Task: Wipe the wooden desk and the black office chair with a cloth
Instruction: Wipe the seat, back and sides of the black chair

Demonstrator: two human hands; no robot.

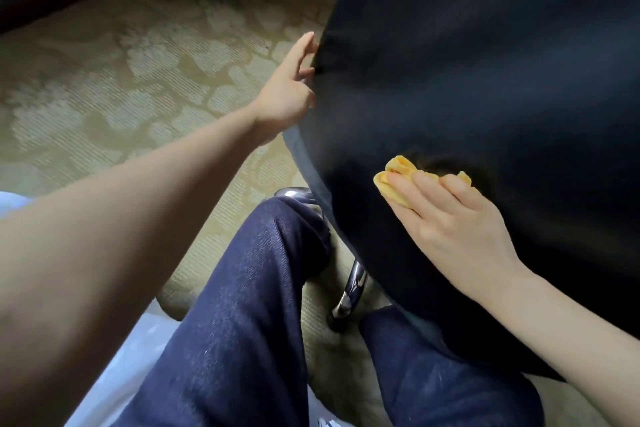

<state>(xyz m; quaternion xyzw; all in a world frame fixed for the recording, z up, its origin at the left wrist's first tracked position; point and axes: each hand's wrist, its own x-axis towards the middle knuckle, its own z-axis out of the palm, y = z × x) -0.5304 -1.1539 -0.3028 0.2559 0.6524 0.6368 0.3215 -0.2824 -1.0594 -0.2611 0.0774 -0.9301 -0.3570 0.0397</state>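
Two hands: both bare and both at the chair, the left at its edge, the right on its face.
Chair (pixel 485 80): black, fills the right half of the frame from the top edge down to lower right; its surface is dark and smooth.
Cloth (pixel 394 180): yellow, bunched, lying on the chair at centre right, under the right fingers and poking out past them to the upper left.
Right hand (pixel 457 222): comes in from the lower right, palm down on the chair.
Right grip: fingers straight and close together, pressing the cloth flat against the chair; the thumb is hidden.
Left hand (pixel 287 94): reaches in from the lower left to the chair's left edge, just above centre.
Left grip: fingers spread and mostly straight, tips touching the edge; I cannot tell whether any finger hooks behind it.
Leg (pixel 351 291): chrome, slanting down under the chair at lower centre, foot on the carpet.
Jeans (pixel 242 288): blue, two knees along the bottom, one on each side of the chrome leg.
Carpet (pixel 121 80): pale green with a leafy pattern, upper left and centre.
Skirting (pixel 52 0): dark band along the wall, upper left.
Bag (pixel 131 357): white, thin and blurred, lower left beside the jeans; it may be a plastic bag, and what it holds cannot be seen.
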